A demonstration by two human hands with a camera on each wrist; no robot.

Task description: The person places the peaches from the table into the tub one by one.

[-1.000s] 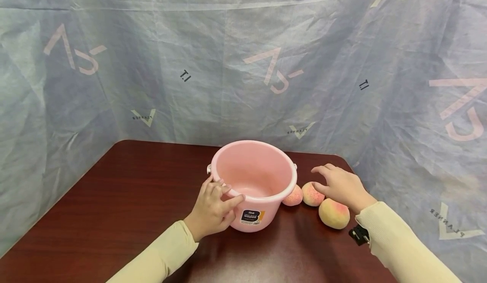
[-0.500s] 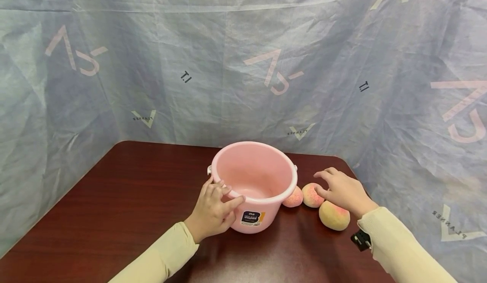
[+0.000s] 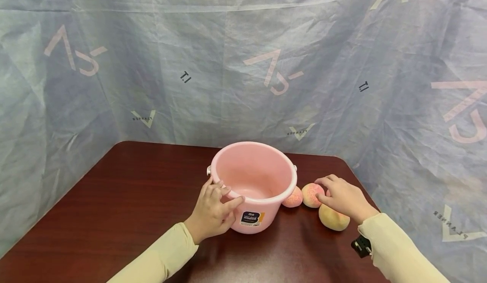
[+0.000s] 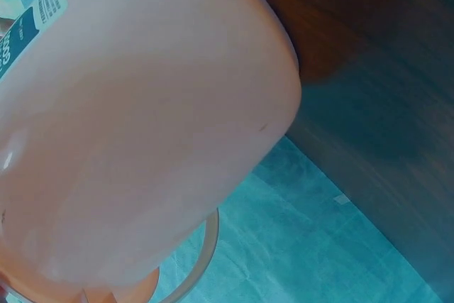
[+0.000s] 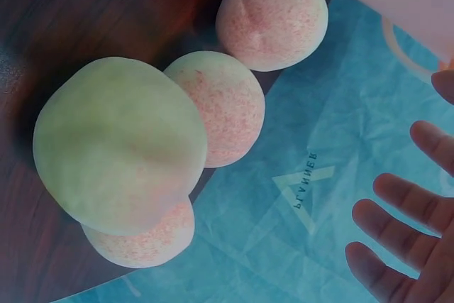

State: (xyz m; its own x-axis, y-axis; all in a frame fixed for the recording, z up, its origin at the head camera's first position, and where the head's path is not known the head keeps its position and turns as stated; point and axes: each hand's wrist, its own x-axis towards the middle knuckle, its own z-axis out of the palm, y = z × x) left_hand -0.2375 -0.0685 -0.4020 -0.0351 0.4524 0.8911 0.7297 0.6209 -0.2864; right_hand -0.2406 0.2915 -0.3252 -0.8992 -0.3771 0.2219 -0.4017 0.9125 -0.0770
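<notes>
A pink plastic bucket point(image 3: 253, 173) stands upright with a label on its near side. My left hand point(image 3: 213, 209) grips its rim at the near left, and the bucket wall point(image 4: 142, 118) fills most of the left wrist view. To the right of the bucket lie several peaches: a speckled one point(image 3: 294, 197) against it, another speckled peach point(image 3: 312, 195), and a larger yellow-green peach point(image 3: 333, 219) nearer me. One more small peach point(image 5: 145, 239) shows behind the large one in the right wrist view. My right hand point(image 3: 344, 196) hovers over them, fingers spread and holding nothing.
Everything stands on a dark red-brown table point(image 3: 144, 198). A grey-blue printed cloth point(image 3: 228, 63) hangs behind and along both sides. The bucket's curved handle point(image 4: 206, 253) hangs on its far side. A small black device point(image 3: 360, 246) sits under the right wrist.
My right hand has come down slightly toward the peaches, covering more of the large one. The left hand and bucket have stayed in place.
</notes>
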